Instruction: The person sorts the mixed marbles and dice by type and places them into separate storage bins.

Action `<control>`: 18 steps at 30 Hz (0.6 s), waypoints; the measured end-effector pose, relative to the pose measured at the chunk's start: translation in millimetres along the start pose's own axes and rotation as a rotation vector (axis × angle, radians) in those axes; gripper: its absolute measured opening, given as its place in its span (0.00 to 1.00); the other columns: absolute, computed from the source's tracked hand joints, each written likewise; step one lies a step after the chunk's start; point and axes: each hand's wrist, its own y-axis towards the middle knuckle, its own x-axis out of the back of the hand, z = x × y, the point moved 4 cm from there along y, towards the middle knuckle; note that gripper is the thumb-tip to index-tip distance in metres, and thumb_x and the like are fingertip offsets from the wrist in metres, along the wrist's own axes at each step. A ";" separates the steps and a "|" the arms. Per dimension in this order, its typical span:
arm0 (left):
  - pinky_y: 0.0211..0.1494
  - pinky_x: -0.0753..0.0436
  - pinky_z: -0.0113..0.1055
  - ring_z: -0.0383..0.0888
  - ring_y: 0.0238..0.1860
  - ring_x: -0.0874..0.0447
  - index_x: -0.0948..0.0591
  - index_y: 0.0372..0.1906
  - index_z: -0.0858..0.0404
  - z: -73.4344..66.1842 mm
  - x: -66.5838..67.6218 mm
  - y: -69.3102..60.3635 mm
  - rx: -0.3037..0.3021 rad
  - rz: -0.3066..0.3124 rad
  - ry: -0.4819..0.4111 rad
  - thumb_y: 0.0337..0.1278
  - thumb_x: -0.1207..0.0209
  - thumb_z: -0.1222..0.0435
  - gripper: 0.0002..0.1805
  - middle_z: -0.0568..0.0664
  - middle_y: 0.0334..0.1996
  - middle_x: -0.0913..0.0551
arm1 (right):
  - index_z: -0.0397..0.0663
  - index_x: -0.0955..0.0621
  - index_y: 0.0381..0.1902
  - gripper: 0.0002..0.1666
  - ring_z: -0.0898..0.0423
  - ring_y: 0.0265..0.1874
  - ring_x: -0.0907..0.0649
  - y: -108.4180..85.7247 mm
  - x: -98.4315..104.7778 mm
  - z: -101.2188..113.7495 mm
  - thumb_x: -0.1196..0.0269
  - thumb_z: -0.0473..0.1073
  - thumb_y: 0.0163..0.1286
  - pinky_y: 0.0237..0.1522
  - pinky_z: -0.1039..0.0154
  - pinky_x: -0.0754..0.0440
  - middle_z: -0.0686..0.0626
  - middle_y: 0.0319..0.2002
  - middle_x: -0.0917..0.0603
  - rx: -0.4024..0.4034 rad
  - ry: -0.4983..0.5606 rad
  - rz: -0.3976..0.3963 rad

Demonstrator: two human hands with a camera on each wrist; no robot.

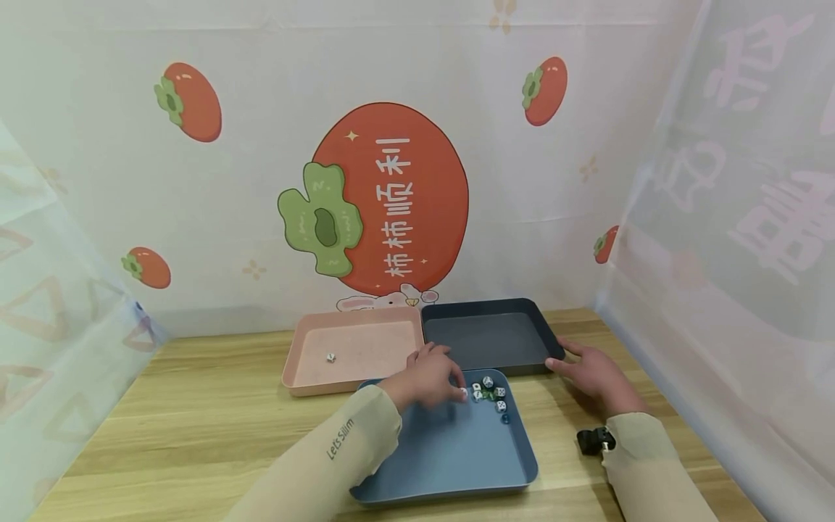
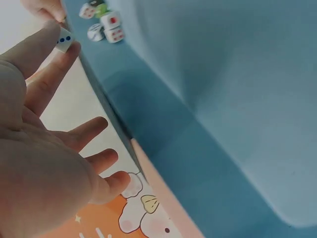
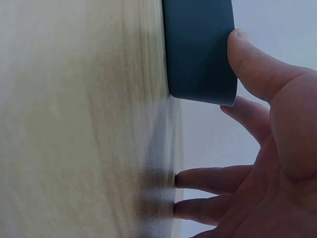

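My left hand (image 1: 427,377) pinches a white die (image 2: 64,39) with blue dots between thumb and a finger, over the upper part of the blue tray (image 1: 457,449); its other fingers are spread. Just right of it in the head view, several white dice (image 1: 501,407) and green pieces (image 1: 488,395) lie together in that tray, with a small blue piece (image 1: 505,419) below them. My right hand (image 1: 590,373) holds the right corner of the dark tray (image 1: 554,349), thumb and a finger on its wall, the other fingertips down by the table.
A pink tray (image 1: 320,389) at the back left holds one white die (image 1: 330,357). The dark tray stands beside it, behind the blue tray. A patterned cloth (image 1: 248,181) hangs behind the table (image 1: 163,428). A black device (image 1: 595,441) sits at the right wrist.
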 end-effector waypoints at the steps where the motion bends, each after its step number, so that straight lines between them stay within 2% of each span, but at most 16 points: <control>1: 0.70 0.48 0.62 0.60 0.74 0.50 0.13 0.28 0.42 0.1 2.2 0.3 0.003 -0.003 -0.008 0.57 0.30 0.52 0.05 0.54 0.69 0.31 | 0.40 0.41 0.77 0.52 0.23 0.65 0.38 -0.3 -0.1 0.3 0.43 0.68 0.70 0.60 0.28 0.39 0.23 0.68 0.38 0.001 0.002 0.001; 9: 0.70 0.48 0.60 0.57 0.74 0.50 0.12 0.31 0.44 8.1 20.8 -2.9 0.038 -0.041 -0.055 0.58 0.31 0.52 0.03 0.54 0.70 0.33 | 0.39 0.41 0.77 0.52 0.23 0.65 0.38 -1.9 1.1 2.3 0.43 0.69 0.70 0.60 0.28 0.38 0.23 0.68 0.37 0.015 0.007 0.005; 13: 0.70 0.47 0.59 0.55 0.73 0.48 0.11 0.33 0.46 17.1 31.2 -5.8 0.065 -0.085 -0.085 0.61 0.33 0.53 0.05 0.55 0.71 0.35 | 0.39 0.41 0.76 0.51 0.23 0.64 0.37 -1.3 0.8 2.0 0.43 0.68 0.70 0.59 0.29 0.38 0.22 0.67 0.37 0.021 -0.004 0.004; 18: 0.69 0.46 0.61 0.56 0.72 0.47 0.11 0.36 0.50 31.8 43.7 -10.9 0.082 -0.139 -0.080 0.62 0.34 0.55 0.06 0.56 0.70 0.34 | 0.39 0.42 0.77 0.53 0.23 0.65 0.38 -1.2 0.7 0.9 0.43 0.69 0.70 0.59 0.28 0.38 0.22 0.67 0.38 0.019 -0.002 0.009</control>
